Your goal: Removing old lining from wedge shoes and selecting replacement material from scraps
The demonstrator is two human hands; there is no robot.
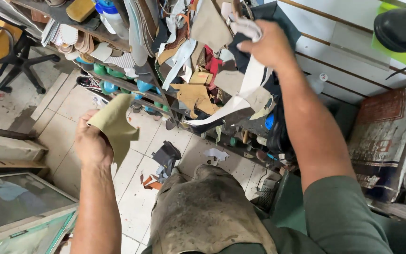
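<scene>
My left hand (91,143) sits at about 9 o'clock in my view, fingers pinched shut on a floppy olive-tan piece of leather with a curvy cut edge (115,123). The piece sticks up and out of my fist toward 1 o'clock and droops down past my thumb, hanging free over the pale tiled floor (134,197).

My right hand (268,46) is up at roughly 1 o'clock, arm stretched out, fingers curled down into the heap of mixed leather and fabric scraps (203,70) stuffed in the dark shelf rack (158,96). It's closed on a bunch of stuff there: a dark navy scrap (243,59) and a long off-white strip (250,82) that trails down toward 7 o'clock from my knuckles. Exactly which of the two my fingertips have, I can't tell, they're buried in the pile.

Other bits around: a mustard-tan suede offcut (196,96) sits in the heap just left of that white strip. On the lower shelf at 11 o'clock there's a row of teal plastic shoe lasts (111,74), with stacked shoe soles (73,40) above them. A few small dark and orange scraps (163,162) lie on the floor right below the rack, near 6 o'clock from the heap. A black office chair (12,56) is way off at 10 o'clock, and a black leather shoe (400,28) sits at the top right corner. My worn grey-brown apron (207,216) fills the bottom middle.
</scene>
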